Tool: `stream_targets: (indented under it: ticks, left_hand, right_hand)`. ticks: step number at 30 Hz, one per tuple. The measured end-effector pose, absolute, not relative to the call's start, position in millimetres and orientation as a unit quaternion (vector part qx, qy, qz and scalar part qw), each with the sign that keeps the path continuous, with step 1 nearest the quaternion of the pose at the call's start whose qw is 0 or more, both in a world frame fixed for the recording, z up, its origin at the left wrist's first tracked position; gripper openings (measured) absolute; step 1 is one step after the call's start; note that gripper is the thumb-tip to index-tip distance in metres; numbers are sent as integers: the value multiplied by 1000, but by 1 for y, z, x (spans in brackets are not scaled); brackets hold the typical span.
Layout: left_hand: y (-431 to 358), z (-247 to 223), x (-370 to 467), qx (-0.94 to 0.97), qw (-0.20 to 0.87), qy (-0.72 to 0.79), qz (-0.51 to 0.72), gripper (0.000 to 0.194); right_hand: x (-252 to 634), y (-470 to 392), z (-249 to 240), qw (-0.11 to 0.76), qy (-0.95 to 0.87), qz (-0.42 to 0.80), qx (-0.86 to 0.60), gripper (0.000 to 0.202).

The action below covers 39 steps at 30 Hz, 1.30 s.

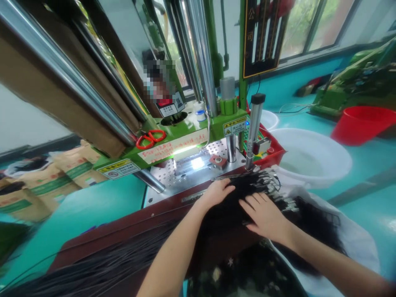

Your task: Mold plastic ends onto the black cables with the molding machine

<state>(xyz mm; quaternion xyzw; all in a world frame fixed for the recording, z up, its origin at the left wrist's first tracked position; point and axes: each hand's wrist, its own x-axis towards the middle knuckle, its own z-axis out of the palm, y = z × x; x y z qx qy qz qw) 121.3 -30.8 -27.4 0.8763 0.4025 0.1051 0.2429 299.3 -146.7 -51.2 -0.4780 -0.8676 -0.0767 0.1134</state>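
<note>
A pile of black cords (238, 187) with pale, metallic-looking ends lies at the right end of the brown worktop (123, 229). My left hand (218, 193) rests at the pile's left side, its thumb stretched out to the right and its other fingers bunched together. My right hand (262, 214) lies over the pile's front right part with the fingers spread. Whether either hand pinches any cords is hidden. More long black strands (123, 255) run across the left part of the worktop.
Behind the worktop stands a green press (213, 130) with a perforated metal plate (163, 175). Red-handled scissors (151, 139) lie on its crossbar. A red crate (275, 154) and a white tub (315, 152) are at the right. Paper sacks (46, 185) stand at the left.
</note>
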Motion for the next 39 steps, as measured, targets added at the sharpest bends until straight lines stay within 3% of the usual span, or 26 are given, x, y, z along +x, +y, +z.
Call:
stream_targets:
  ticks: [7,12,15,18,23,28,31,34,37,39]
  left_hand:
    - [-47,-36,129,882,118,449,76,28]
    - [-47,-38,127,895,249,347,129,34]
    - [-46,-34,124,888,278,333,153,31]
    - [-48,-29,117,890,212,383,124,28]
    - [-51,-23,101,899,114,423,7,28]
    - [-58,-3,90,901,-17,423,96,26]
    - [-68,14,84,885,-10,442,150,26]
    - [-80,24,79,875,40,452,169,24]
    - [-97,21,80,879,68,439,173,23]
    - [-111,12,84,881,88,434,166,21]
  right_hand:
    - [338,-157,-53,115,-890,-88,-432,32]
    - [346,-132,-43,143,-897,-136,-395,27]
    - [334,-129,-38,154,-902,-127,-382,40]
    - [318,-138,-45,145,-912,-87,-374,53]
    - [310,-149,-65,164,-889,-50,-425,39]
    - [314,-151,-66,242,-866,5,-437,38]
    - [303,-157,-57,349,-816,114,-446,34]
    - [281,-160,-42,455,-697,343,-435,30]
    - [262,-150,-25,574,-473,587,-320,32]
    - [260,-139,-12,639,-334,654,-228,33]
